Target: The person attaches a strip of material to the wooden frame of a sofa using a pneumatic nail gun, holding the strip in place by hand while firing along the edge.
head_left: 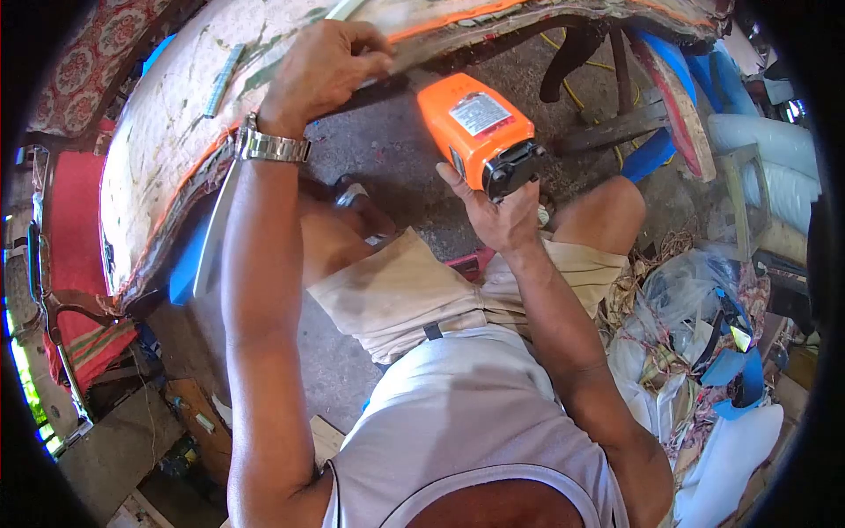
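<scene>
My right hand (506,214) is wrapped round an orange staple gun (466,114). The tool has a white label on top and a black end cap facing me; its front points away. Over the near edge of a large, pale upholstered piece (189,114) lies my left hand (330,66), its fingers curled together. What those fingers pinch is hidden. A bright orange strip (458,19) runs along that edge beside the hand. The gun is apart from the upholstered edge, to the right of my left hand.
A light blue ruler-like strip (224,81) lies on the upholstered piece. Red cloth (84,220) is at the left. Curved wooden legs (673,106) stand at upper right. Clear plastic bags (678,295) and scraps pile up at the right. Concrete floor (339,352) lies below.
</scene>
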`<state>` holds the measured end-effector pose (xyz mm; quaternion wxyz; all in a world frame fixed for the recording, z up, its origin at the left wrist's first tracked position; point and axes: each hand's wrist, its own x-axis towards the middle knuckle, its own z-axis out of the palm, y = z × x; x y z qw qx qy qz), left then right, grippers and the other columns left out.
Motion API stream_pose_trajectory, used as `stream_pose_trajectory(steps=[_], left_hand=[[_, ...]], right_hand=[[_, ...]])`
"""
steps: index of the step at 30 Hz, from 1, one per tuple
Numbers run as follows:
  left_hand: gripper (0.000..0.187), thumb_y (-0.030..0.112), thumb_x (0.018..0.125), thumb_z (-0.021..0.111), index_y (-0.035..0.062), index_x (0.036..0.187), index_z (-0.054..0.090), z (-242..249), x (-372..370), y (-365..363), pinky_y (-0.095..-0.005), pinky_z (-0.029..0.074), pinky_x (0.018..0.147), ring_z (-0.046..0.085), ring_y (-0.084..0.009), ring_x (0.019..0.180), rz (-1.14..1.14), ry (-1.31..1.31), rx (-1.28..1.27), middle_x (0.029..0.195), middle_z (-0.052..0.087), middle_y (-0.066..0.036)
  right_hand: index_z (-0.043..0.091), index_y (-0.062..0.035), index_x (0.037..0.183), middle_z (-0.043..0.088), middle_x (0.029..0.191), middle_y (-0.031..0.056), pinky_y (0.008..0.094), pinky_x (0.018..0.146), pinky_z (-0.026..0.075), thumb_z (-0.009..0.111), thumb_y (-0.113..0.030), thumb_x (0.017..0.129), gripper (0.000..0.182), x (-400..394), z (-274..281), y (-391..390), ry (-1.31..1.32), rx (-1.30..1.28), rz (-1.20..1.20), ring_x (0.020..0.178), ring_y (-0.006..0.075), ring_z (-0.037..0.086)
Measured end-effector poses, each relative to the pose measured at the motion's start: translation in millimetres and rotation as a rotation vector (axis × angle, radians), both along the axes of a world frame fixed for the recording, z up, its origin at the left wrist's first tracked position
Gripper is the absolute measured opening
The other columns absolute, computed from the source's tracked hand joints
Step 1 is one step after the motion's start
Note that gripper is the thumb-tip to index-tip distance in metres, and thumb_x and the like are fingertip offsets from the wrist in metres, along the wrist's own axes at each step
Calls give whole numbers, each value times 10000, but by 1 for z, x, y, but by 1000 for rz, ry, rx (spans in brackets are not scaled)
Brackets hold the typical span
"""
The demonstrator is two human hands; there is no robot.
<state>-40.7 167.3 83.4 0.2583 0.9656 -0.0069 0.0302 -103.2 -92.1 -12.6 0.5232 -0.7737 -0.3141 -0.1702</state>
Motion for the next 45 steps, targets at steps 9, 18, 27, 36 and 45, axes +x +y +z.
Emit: stream_pose_trajectory(steps=[9, 18, 27, 36, 45], left_hand=[[233, 235, 902, 797, 34, 1018, 778, -6, 12, 13, -321, 541, 777, 679, -135, 791, -78, -9, -25, 834, 761, -67], [273, 239, 815, 807, 0, 941, 772, 20, 18, 2, -377, 574, 702, 732, -246, 743, -13, 100, 58, 830, 779, -157], [320, 295, 829, 789, 14, 981, 777, 33, 18, 3, -386, 564, 713, 720, -237, 749, -54, 165, 119, 845, 780, -131], [287, 272, 967, 645, 7, 956, 755, 13, 26, 24, -375, 556, 721, 718, -226, 755, -116, 104, -46, 818, 769, -115], [316, 308, 1003, 645, 8, 981, 743, 6, 18, 21, -350, 554, 741, 713, -205, 785, -71, 53, -117, 845, 762, -103]], right_hand=[[763, -46, 1044, 780, 1022, 111, 425, 818, 583, 873, -185, 859, 256, 9, -11, 10, 8, -58, -20, 913, 323, 751], [772, -79, 1031, 783, 999, 80, 436, 807, 585, 827, -137, 867, 183, 7, -19, 13, 27, -213, -34, 899, 320, 752], [730, -95, 1073, 765, 963, 142, 413, 780, 604, 851, -155, 779, 323, 5, -32, 19, 91, -73, -4, 881, 352, 767], [776, -77, 987, 780, 931, 64, 398, 759, 587, 851, -191, 871, 180, -3, -20, 21, 68, -58, -27, 847, 286, 758], [724, -91, 1121, 771, 992, 130, 400, 799, 605, 831, -190, 815, 338, 3, -44, 23, 99, -83, 44, 901, 333, 769]])
